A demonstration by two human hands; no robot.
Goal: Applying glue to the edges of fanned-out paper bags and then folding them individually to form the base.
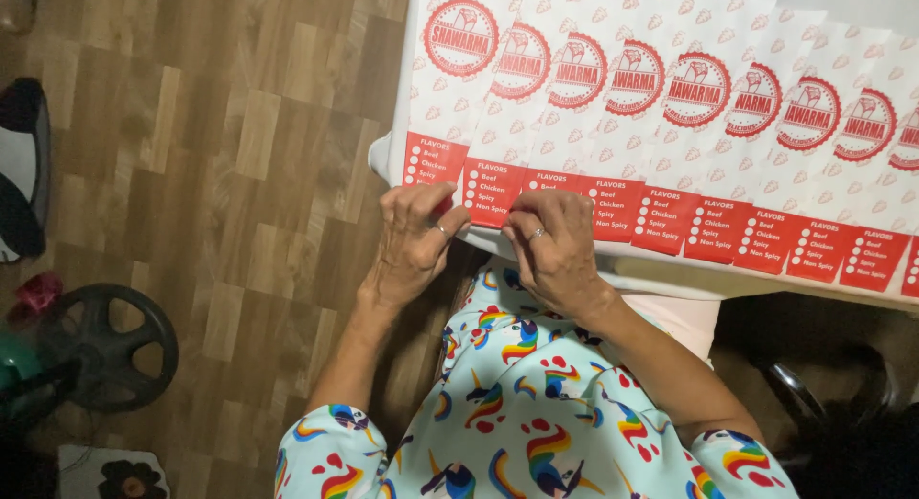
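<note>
Several white paper sleeves with red round stamps and red bottom panels lie overlapped in a row across the table. My left hand pinches the bottom red edge of the leftmost sleeves. My right hand presses its fingertips on the red edge of the sleeve next to it. Both hands wear a ring and sit at the table's near edge, almost touching each other.
A wood-pattern floor lies to the left. A black round fan and dark objects stand at the far left. My lap is covered by light blue cloth with rainbow prints. A dark chair frame is at lower right.
</note>
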